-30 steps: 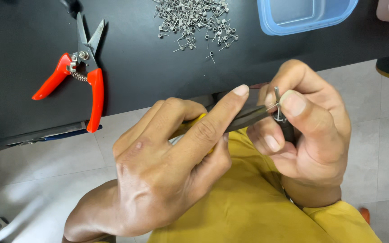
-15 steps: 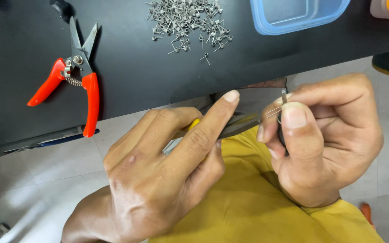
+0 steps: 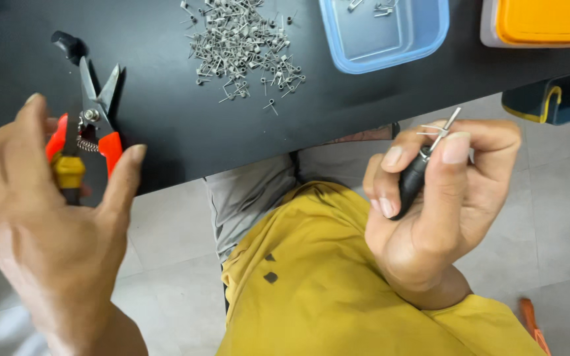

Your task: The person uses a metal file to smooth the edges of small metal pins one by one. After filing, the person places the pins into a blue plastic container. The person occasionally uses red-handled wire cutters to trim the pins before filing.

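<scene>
My right hand (image 3: 443,204) grips a small black-handled tool (image 3: 411,179) upright, below the table's edge. A small wire coil (image 3: 438,134) sits on the tool's thin metal shaft, under my thumb. My left hand (image 3: 54,224) is far to the left, at the table's front edge. It holds a short tool with a yellow and black handle (image 3: 67,175). This hand is right over the red-handled snips (image 3: 94,125), which lie on the black table (image 3: 166,132) with their blades pointing away.
A pile of several small metal wire coils (image 3: 245,46) lies on the table's middle. A blue plastic tray (image 3: 430,39) holding a few coils stands beyond it, with an orange-lidded box (image 3: 549,23) at the far right. A dark bag with yellow trim (image 3: 549,99) sits under the table.
My hands were together at the middle, working on one tool. They have separated: my left hand swung left to the snips with the yellow-handled tool, and my right hand kept the black-handled tool and coil.
</scene>
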